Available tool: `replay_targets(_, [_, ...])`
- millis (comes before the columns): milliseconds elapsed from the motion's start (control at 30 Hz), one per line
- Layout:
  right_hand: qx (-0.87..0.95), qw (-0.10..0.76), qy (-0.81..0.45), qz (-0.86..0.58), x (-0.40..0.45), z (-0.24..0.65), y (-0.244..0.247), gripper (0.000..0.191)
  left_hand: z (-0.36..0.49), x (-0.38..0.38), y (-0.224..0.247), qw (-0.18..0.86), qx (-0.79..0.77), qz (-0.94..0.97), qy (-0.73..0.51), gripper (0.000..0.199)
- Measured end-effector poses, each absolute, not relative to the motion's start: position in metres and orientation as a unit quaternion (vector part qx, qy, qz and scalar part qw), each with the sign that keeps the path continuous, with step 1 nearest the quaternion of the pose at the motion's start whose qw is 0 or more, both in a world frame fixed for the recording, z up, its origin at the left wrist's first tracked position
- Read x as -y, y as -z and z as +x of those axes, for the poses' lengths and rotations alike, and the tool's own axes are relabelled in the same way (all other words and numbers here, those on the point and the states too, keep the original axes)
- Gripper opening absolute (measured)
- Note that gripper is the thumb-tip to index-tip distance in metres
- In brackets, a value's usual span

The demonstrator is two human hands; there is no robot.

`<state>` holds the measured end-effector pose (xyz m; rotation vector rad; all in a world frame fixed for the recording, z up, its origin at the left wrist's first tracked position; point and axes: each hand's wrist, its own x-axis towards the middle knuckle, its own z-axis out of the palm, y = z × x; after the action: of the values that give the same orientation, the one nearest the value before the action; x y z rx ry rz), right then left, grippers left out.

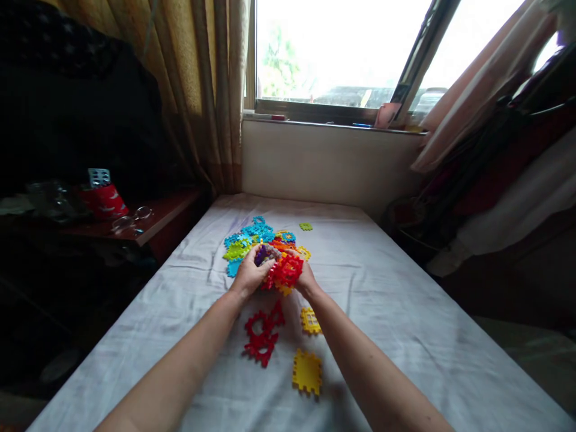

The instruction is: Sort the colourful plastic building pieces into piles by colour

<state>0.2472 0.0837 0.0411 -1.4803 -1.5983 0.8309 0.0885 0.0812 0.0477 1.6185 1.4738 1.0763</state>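
My left hand (251,273) is closed around a purple and greyish piece (266,254). Beside it, my right hand (305,275) grips a red toothed plastic piece (288,270), its fingers partly hidden behind it. The two hands are close together over a pile of blue (258,231), lime green (236,251), orange and yellow pieces on the bed sheet. Nearer to me lie joined red pieces (261,339), a yellow window-like piece (310,321) and a yellow square (307,372). One small green piece (306,227) lies apart behind the pile.
The pale sheet (382,336) covers the bed, which reaches a low wall (306,162) under a window. At the left, a dark red table (166,216) holds a red container (105,201) and glasses (131,221). Clothes (508,162) hang at the right.
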Motion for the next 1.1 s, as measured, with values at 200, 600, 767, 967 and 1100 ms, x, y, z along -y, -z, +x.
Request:
replay_targets(200, [0.599, 0.358, -0.307, -0.647, -0.128, 0.294, -0.052, 0.071, 0.036, -0.139, -0.074, 0.266, -0.647, 0.636, -0.325, 0.060])
replay_targets(600, [0.677, 0.183, -0.202, -0.683, -0.106, 0.268, -0.026, 0.061, 0.043, -0.133, -0.021, 0.208, -0.676, 0.684, -0.179, 0.069])
replay_targets(767, [0.694, 0.229, -0.178, -0.659, -0.083, 0.291, -0.044, 0.067, 0.023, -0.090, -0.020, 0.178, -0.620, 0.733, -0.216, 0.084])
replay_targets(967, [0.841, 0.120, -0.231, -0.475, 0.026, 0.340, -0.038, 0.103, 0.001, -0.002, -0.007, 0.111, -0.558, 0.812, -0.132, 0.112])
replay_targets(1100, [0.868, 0.061, -0.207, -0.446, 0.051, 0.329, -0.025, 0.115, 0.023, 0.034, -0.003, 0.117, -0.519, 0.844, -0.075, 0.120])
